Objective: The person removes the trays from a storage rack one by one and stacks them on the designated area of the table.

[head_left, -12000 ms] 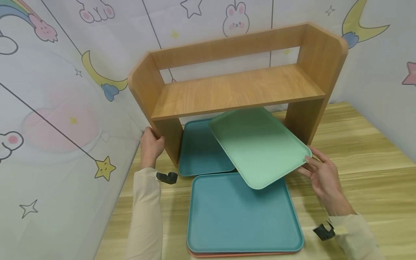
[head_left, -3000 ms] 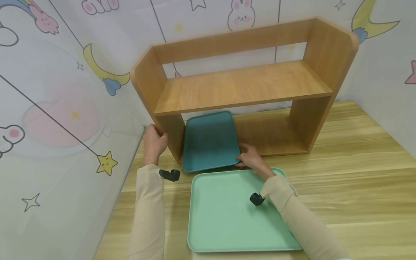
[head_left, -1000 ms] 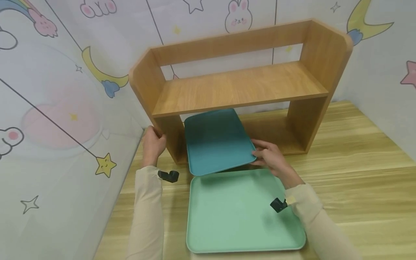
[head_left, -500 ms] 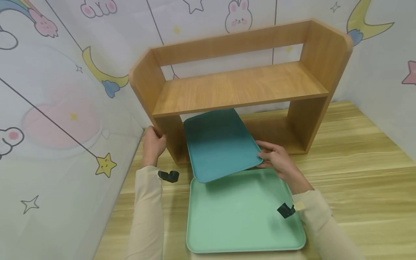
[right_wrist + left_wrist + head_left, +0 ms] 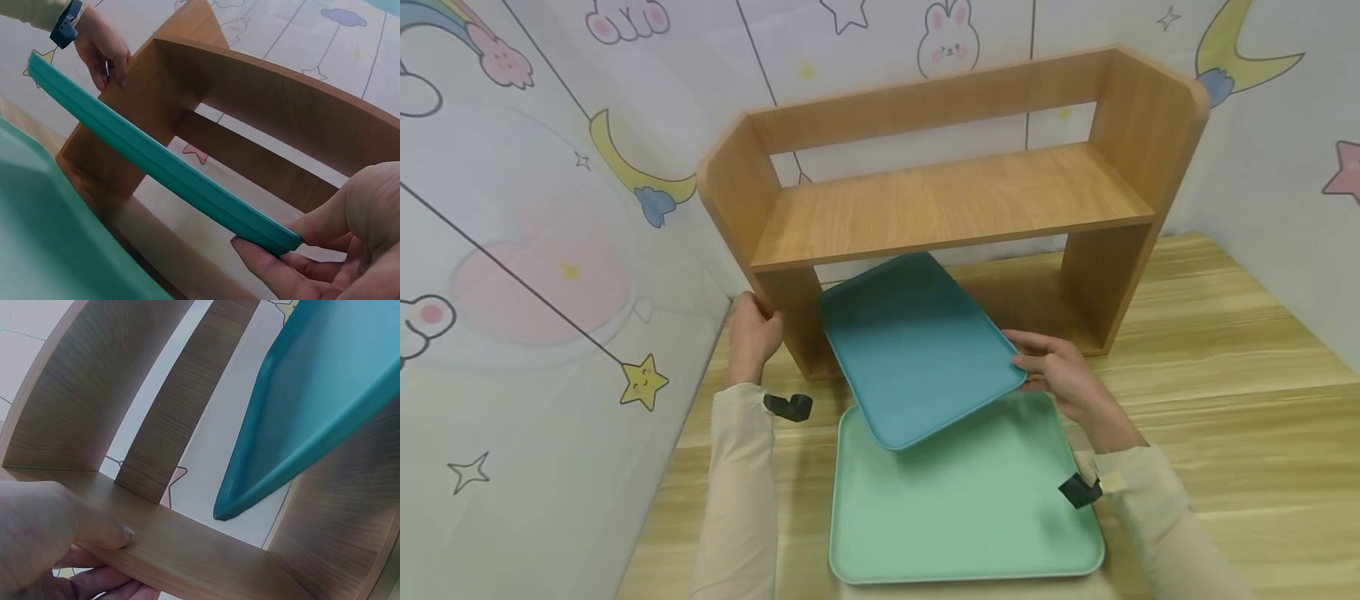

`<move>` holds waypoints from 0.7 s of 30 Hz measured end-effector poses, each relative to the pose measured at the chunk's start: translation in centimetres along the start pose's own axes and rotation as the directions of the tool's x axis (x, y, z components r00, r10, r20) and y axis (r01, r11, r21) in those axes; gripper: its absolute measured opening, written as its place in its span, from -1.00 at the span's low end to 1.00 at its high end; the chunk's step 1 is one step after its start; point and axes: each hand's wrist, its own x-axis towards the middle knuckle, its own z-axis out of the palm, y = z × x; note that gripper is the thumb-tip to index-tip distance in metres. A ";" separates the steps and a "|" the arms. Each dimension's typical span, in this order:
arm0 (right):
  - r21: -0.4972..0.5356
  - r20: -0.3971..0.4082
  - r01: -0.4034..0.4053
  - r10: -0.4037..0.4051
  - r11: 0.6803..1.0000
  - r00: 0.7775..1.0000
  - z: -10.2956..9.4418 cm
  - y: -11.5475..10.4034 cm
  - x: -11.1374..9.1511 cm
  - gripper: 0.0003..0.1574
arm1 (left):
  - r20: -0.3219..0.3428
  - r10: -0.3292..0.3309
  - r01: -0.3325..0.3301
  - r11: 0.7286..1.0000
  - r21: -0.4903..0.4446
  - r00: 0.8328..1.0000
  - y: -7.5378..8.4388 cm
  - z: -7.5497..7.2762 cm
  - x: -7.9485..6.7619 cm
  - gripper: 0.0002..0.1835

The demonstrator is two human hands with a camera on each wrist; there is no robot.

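Note:
My right hand (image 5: pixel 1067 379) pinches the near right corner of a teal tray (image 5: pixel 917 350), thumb above and fingers beneath in the right wrist view. The tray tilts, its far end inside the lower compartment of the wooden shelf (image 5: pixel 955 200) and its near corner over a mint green tray (image 5: pixel 962 508). That green tray lies flat on the table in front of the shelf. My left hand (image 5: pixel 755 337) grips the shelf's left side panel (image 5: pixel 169 544), the thumb on its inner face and fingers round the outside.
The wood-grain table (image 5: pixel 1247 358) stretches out to the right of the shelf. A patterned white wall cloth (image 5: pixel 550 333) runs close along the left side and behind the shelf. The lower compartment's floor (image 5: pixel 1030 308) shows right of the teal tray.
Earlier my right hand laid the green tray over the teal one in front. Since then it has taken the teal tray from the compartment and drawn it forward and right. My left hand stays.

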 end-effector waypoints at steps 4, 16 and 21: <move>-0.016 0.007 0.006 -0.006 1.000 1.000 -0.5 0.1 -0.2 -0.40 | 0.005 -0.005 0.005 1.000 -0.004 1.000 0.0 0.0 0.0 -0.64; -0.104 0.014 0.017 -0.015 0.994 1.000 -1.3 0.5 -0.5 -0.45 | -0.004 -0.001 0.001 1.000 0.005 1.000 -0.1 0.0 -0.1 -0.67; -0.146 0.002 -0.006 0.006 0.989 1.000 -1.7 1.0 -0.3 -0.47 | 0.017 -0.024 0.024 1.000 0.001 1.000 0.0 0.0 0.0 -0.65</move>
